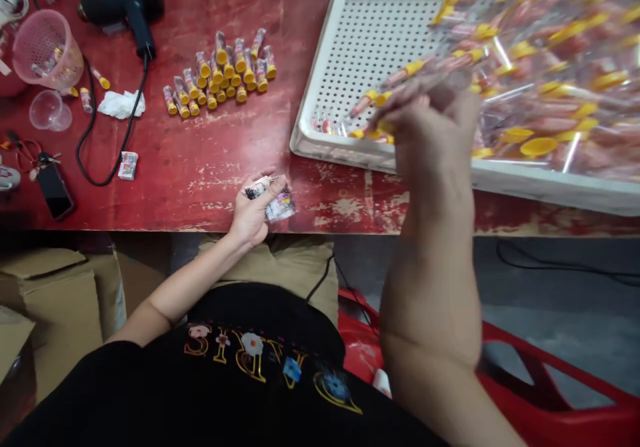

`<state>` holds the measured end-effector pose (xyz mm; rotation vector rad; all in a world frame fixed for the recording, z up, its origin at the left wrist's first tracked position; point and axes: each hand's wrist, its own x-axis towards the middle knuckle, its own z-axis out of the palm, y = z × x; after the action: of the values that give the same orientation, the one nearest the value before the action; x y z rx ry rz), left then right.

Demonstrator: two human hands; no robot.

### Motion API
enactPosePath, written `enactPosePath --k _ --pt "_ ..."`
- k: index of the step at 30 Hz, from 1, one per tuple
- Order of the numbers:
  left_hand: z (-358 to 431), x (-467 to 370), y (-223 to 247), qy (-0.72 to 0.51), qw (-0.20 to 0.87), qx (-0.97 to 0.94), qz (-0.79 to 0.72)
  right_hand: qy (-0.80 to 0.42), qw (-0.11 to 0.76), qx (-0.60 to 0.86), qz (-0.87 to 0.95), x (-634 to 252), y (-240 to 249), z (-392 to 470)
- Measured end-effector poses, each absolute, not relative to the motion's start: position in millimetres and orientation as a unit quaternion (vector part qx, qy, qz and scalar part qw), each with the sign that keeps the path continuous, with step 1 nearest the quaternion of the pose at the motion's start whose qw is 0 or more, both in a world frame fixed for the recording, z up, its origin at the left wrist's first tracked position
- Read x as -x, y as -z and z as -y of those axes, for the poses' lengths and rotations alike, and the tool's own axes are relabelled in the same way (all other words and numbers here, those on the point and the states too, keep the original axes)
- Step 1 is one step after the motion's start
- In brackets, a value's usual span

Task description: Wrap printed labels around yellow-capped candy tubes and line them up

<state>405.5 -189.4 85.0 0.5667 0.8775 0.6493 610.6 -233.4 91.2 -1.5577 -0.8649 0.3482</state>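
My left hand (253, 212) is at the table's front edge, its thumb and fingers closed on a small stack of printed plastic sleeves (281, 207). My right hand (437, 110) is over the white perforated crate (313, 97), smeared by motion. Its fingers point down toward small yellow-capped tubes (370, 100) at the crate's near left. Whether it holds one I cannot make out. Larger clear packs with yellow lids (540, 147) fill the crate's right side. A group of yellow-capped tubes in printed wrappers (220, 70) stands on the red table left of the crate.
A black heat gun (125, 0) lies at the back left, its cord looping forward. Around it are a pink mesh basket (43, 40), a clear cup (50, 110), crumpled tissue (120, 105), another sleeve stack (128, 166) and a phone (54, 190). Cardboard boxes (55, 307) stand below the table.
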Motion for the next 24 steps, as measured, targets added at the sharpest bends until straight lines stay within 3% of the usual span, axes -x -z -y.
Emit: enactPosePath --k 1,4,7,12,24 --pt "194 -408 -85 -0.298 0.814 -0.274 -0.415 -0.189 0.653 0.635 0.367 -588 -94 256" --pt "209 -417 -82 -0.291 0.804 -0.305 -0.419 -0.279 0.619 0.659 0.323 -522 -86 306" --pt "226 -426 -78 -0.286 0.789 -0.335 -0.429 -0.266 0.657 0.664 0.238 -488 -64 325" --pt "245 -426 -72 -0.276 0.778 -0.373 -0.424 -0.276 0.702 0.636 0.162 -489 -43 338" --pt "265 -433 -82 -0.268 0.767 -0.384 -0.440 -0.234 0.741 0.616 0.128 -484 -46 363"
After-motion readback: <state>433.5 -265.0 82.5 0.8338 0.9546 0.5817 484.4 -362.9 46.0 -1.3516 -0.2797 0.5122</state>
